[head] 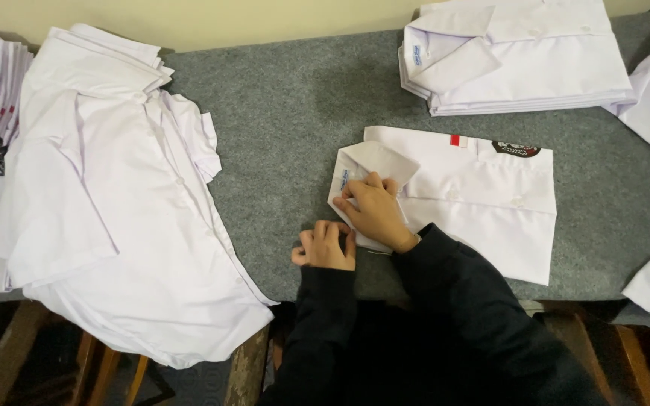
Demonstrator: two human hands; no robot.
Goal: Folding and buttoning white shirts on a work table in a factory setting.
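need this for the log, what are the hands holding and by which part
The right hand pinches the collar of the folded white shirt on the grey table. The left hand is curled beside the collar's edge; whether it grips cannot be told.

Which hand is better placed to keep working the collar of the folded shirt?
Probably the right hand: its fingers already rest on the collar of the folded white shirt. The left hand is curled on the grey table cover beside the collar's lower edge.
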